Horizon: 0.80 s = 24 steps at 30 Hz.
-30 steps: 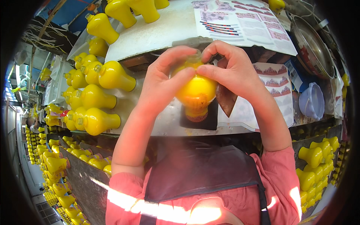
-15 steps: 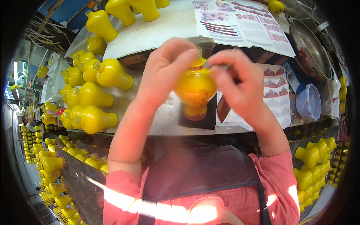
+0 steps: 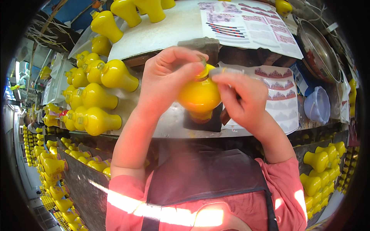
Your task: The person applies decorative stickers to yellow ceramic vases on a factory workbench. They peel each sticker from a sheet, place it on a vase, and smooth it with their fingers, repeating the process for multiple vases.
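A glossy yellow vase stands upright on a dark pad at the table's near edge. Its narrow neck carries a thin reddish patterned band. Thumb and fingers of my left hand close round the clear rim at the vase's mouth. On the other side, my right hand pinches a small greyish flat piece against the neck; its exact kind is blurred. Below that palm a brown pointed piece shows, and I cannot tell whether it belongs to the same tool.
Several yellow vases lie and stand on the left. Printed decal sheets lie on the right, with another sheet on the far board. A pale blue bucket and a metal basin stand at right. More vases fill lower racks.
The vase has turned, and the printed figure on its front is out of sight. My left hand has shifted slightly nearer; my right hand has moved a little left and nearer.
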### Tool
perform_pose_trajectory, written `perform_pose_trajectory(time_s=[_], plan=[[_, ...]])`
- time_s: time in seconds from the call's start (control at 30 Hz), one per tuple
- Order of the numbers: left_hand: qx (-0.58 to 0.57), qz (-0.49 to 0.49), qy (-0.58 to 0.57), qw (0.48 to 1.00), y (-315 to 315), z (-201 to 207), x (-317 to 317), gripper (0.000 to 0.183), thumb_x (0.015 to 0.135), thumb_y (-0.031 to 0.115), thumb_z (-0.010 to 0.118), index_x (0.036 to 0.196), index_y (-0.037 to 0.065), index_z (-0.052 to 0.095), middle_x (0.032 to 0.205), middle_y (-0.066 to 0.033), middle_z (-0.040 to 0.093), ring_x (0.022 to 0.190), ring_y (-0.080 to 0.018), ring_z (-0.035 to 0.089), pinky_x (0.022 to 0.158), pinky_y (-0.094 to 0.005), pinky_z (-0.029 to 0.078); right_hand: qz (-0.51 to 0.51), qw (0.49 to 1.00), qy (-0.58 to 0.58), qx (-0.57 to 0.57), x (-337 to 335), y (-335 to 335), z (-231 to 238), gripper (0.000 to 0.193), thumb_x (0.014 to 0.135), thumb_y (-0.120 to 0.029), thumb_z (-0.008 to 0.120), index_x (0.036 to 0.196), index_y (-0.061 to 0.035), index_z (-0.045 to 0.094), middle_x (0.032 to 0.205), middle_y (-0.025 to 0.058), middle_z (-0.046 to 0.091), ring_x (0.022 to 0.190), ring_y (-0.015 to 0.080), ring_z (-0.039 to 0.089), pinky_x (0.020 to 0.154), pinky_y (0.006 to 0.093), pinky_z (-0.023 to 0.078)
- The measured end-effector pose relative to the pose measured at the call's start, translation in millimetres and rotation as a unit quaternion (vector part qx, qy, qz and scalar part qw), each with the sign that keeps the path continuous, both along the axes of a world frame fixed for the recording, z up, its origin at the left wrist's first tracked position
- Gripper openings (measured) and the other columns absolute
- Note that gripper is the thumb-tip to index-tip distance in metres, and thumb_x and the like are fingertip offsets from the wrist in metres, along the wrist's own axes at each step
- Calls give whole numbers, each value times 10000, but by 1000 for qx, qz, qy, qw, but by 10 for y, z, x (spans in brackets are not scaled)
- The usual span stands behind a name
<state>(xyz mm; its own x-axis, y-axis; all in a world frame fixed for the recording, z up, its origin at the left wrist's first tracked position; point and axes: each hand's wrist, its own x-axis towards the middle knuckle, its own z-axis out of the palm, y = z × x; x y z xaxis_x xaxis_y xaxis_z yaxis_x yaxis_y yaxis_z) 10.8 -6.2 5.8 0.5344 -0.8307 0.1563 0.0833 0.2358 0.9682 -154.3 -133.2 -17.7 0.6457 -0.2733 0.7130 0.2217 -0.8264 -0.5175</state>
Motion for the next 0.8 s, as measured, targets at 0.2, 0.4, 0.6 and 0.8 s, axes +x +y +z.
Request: perform_pose_trajectory(time_s=[0.2,0.4,0.6,0.8], plan=[[53,52,-153,985,-14,16,31,154,878,-29,768,997,23,684,1150,-149,727,908,-146,679,825,-292,577,50,995,-15,-80,57,33,-74,287,864,32,703,1127,-83,724,764,89,710,580,224,668,516,320,493],[19,-18,-67,997,73,33,-13,162,879,-52,754,1002,25,681,1141,-151,729,925,-154,686,839,-296,585,5,1000,-5,12,-17,-13,-66,300,796,-29,724,1082,-119,733,830,73,718,595,235,650,530,379,508],[-23,-15,0,1000,50,-38,8,137,910,-49,701,1029,19,694,1152,-102,736,1022,-137,683,903,-287,567,49,993,6,-106,-41,50,4,275,844,19,724,1087,-107,741,783,80,719,573,226,657,511,320,478],[-15,-31,11,999,118,-67,53,132,930,-35,681,1049,21,682,1202,-116,722,1060,-144,670,922,-291,559,30,997,-6,-64,10,37,-39,314,809,-2,739,1094,-132,741,738,52,683,547,225,621,505,350,474]])
